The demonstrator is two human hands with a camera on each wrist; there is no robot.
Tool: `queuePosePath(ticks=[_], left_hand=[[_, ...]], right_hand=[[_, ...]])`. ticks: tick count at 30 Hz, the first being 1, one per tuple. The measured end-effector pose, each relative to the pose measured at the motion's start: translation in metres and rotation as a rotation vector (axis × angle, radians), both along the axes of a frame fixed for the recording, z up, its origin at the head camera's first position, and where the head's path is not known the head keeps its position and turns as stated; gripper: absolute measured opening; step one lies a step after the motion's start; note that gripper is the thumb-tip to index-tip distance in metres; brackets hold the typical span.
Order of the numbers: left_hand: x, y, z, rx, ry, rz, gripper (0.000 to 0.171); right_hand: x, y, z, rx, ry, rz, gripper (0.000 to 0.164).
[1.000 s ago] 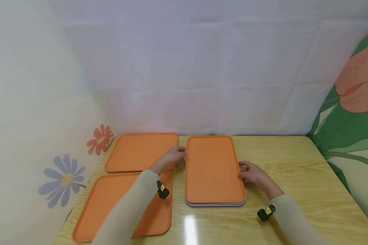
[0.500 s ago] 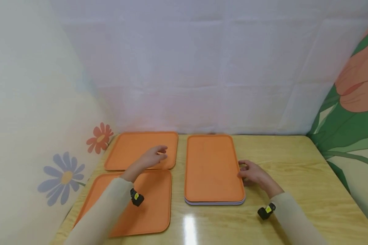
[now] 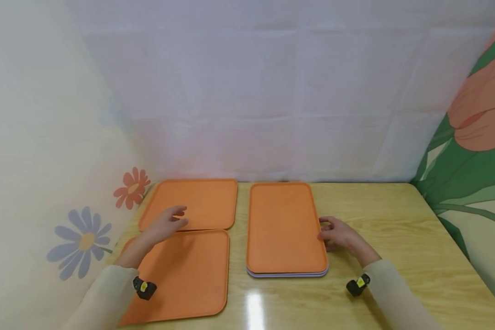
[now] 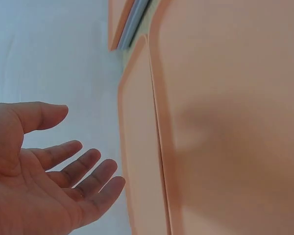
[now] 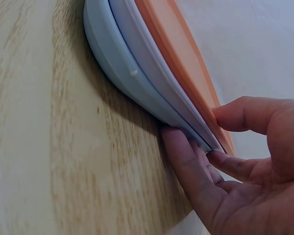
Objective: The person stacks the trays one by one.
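Note:
In the head view, an orange tray [image 3: 286,229] tops a stack of trays near the middle of the table. The right wrist view shows a lavender tray [image 5: 142,44] beneath it and a pale blue tray [image 5: 105,46] at the bottom. My right hand [image 3: 341,234] holds the stack's right edge, thumb on the orange rim and fingers at the lower trays. My left hand [image 3: 165,224] hovers at the left with fingers spread and nothing in them. Below it lie two more orange trays, a far tray [image 3: 208,201] and a near tray [image 3: 194,279].
A wood-grain table [image 3: 379,206] carries all the trays. White cloth [image 3: 272,114] hangs along its back edge. Flower-painted panels stand on both sides, the left panel [image 3: 45,160] close to my left arm.
My left hand has moved leftward from beside the stack's left edge to over the two left trays. The right hand stays at the stack's right edge.

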State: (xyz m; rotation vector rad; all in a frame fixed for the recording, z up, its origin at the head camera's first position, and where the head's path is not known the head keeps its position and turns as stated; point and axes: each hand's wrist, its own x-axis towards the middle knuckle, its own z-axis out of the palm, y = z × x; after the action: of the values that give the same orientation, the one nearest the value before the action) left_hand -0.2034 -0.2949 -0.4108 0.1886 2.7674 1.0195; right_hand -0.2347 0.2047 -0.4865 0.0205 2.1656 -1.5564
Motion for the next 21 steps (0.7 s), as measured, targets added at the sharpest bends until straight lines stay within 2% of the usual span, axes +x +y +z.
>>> queuePosePath(ticks=[5, 10, 15, 21], left_hand=[[0.016, -0.020, 0.002, -0.025, 0.019, 0.040, 0.059], [0.028, -0.034, 0.007, -0.083, -0.004, 0.087, 0.062], [0.035, -0.051, 0.006, -0.103, 0.001, 0.107, 0.061], [0.042, -0.070, 0.002, -0.075, -0.012, 0.138, 0.062]], right_hand=[[-0.001, 0.000, 0.001, 0.003, -0.010, 0.003, 0.071], [0.000, -0.001, 0.002, 0.008, -0.009, 0.000, 0.070], [0.000, -0.001, 0.003, 0.021, -0.017, 0.003, 0.071], [0.000, 0.000, 0.001, 0.020, -0.012, -0.001, 0.071]])
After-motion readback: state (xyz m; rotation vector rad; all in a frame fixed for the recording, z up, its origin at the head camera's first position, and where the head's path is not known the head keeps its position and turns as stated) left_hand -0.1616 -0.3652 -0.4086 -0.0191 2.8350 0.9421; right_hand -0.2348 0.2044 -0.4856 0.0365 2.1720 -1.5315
